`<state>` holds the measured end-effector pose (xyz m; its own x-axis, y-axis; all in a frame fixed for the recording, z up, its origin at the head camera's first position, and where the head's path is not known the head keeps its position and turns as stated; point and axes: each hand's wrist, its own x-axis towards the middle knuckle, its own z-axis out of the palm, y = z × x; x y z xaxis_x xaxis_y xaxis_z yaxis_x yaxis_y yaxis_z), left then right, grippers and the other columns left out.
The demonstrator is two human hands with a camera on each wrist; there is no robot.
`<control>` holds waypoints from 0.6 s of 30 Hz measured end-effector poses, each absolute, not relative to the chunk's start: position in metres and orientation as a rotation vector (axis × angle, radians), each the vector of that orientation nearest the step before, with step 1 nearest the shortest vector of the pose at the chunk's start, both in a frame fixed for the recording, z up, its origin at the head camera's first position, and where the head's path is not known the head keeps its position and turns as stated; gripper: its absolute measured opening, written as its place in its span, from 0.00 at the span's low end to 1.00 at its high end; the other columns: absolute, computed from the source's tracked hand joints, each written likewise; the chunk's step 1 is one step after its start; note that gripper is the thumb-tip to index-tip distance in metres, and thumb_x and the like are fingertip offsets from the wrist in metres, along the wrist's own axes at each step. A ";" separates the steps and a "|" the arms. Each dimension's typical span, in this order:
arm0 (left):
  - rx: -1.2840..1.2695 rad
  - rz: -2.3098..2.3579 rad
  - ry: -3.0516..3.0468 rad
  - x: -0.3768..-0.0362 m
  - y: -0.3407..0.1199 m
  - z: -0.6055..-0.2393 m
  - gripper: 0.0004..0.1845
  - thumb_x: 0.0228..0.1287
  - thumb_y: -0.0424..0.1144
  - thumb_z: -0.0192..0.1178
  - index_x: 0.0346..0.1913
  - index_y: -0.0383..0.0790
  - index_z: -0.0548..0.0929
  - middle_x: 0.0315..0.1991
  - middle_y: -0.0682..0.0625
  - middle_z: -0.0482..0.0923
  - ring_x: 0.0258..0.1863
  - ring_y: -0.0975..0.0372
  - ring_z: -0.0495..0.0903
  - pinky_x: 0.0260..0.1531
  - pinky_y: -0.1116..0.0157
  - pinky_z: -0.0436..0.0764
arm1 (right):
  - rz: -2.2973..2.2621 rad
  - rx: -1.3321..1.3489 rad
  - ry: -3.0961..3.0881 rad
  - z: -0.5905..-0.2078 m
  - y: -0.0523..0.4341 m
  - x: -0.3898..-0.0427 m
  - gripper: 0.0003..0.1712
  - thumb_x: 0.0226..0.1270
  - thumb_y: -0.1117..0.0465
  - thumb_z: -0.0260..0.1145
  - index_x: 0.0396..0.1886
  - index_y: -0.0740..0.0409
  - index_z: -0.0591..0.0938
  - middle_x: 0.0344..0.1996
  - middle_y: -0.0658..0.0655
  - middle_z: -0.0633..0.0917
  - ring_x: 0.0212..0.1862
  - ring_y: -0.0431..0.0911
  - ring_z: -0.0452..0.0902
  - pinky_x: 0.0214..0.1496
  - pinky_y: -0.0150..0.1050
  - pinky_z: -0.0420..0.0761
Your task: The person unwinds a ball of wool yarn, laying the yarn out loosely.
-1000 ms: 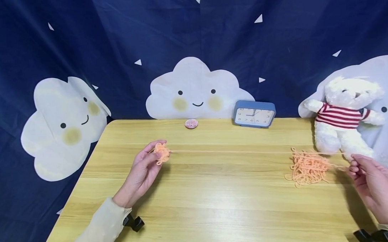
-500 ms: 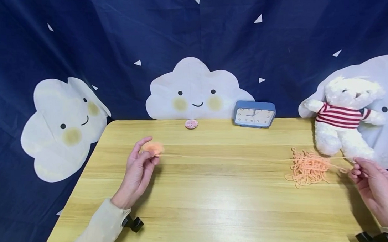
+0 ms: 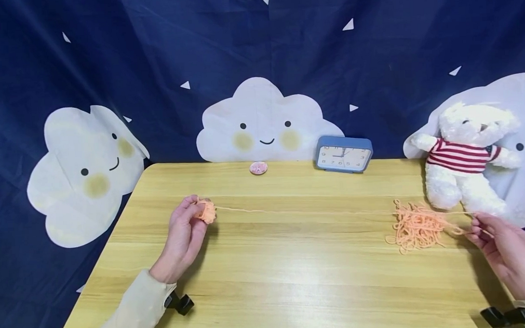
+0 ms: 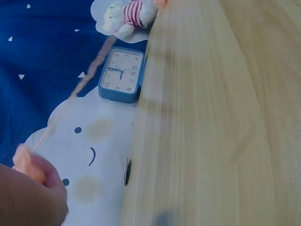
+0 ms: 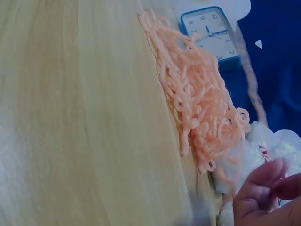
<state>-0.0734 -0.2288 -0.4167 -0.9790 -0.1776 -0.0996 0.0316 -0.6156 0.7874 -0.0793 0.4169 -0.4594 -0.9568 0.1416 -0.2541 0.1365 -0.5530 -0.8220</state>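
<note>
My left hand hovers over the left part of the wooden table and pinches a small orange yarn ball at its fingertips; the ball also shows in the left wrist view. A thin yarn strand runs from it across the table to the right. A loose orange yarn pile lies at the right; in the right wrist view the pile spreads beside my fingers. My right hand pinches the strand just right of the pile.
A blue alarm clock and a small pink round badge stand at the table's back edge. A white teddy bear in a striped shirt sits at the back right. A dark blue cloud-print curtain hangs behind.
My left hand turned the small ball and closed its fingers back on it. The strand slackened slightly. My right hand shifted a little lower beside the pile.
</note>
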 end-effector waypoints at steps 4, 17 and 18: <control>0.209 -2.772 -1.283 -0.073 -0.228 -0.417 0.15 0.75 0.17 0.43 0.55 0.31 0.74 0.46 0.41 0.75 0.46 0.56 0.82 0.49 0.67 0.85 | 2.737 -0.416 -1.676 -0.463 0.418 -0.082 0.23 0.89 0.70 0.50 0.39 0.60 0.90 0.32 0.54 0.87 0.34 0.42 0.85 0.35 0.31 0.86; 0.062 -2.835 -1.547 -0.071 -0.226 -0.414 0.14 0.82 0.23 0.49 0.56 0.28 0.85 0.54 0.41 0.79 0.47 0.59 0.84 0.49 0.68 0.86 | 2.385 -0.461 -1.818 -0.449 0.367 -0.068 0.21 0.84 0.70 0.58 0.42 0.45 0.93 0.37 0.43 0.84 0.31 0.37 0.77 0.29 0.28 0.80; 0.056 -2.827 -1.560 -0.071 -0.226 -0.414 0.14 0.82 0.23 0.50 0.57 0.28 0.85 0.53 0.42 0.80 0.45 0.60 0.83 0.47 0.68 0.86 | 2.405 -0.449 -1.752 -0.448 0.362 -0.066 0.21 0.84 0.71 0.57 0.43 0.48 0.92 0.38 0.45 0.83 0.32 0.37 0.76 0.29 0.28 0.80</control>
<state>-0.0709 -0.2258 -0.4136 -0.9955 0.0600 -0.0728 -0.0936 -0.5302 0.8427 -0.0662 0.3620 -0.4478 -0.9469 0.2788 -0.1601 0.0670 -0.3162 -0.9463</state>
